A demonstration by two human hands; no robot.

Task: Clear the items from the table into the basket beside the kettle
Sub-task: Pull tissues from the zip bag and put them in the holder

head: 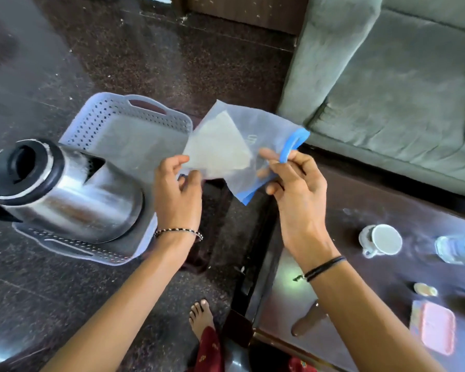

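A clear zip bag (261,135) with a blue seal strip, holding a pale flat triangular piece, hangs in the air between the table and the basket. My right hand (295,189) pinches the bag at its blue strip. My left hand (177,191) grips the bag's lower left corner. The pale lavender perforated basket (124,116) lies on the dark floor just left of the bag. A steel kettle (65,189) with a black lid stands in the basket's near end. The dark wooden table (341,210) is at the right.
On the table stand a white cup (381,240), a clear plastic bottle (459,248), a small round item (424,289) and a pink tray (435,328). A grey-green sofa (387,76) fills the upper right. My bare foot (202,318) is on the floor below.
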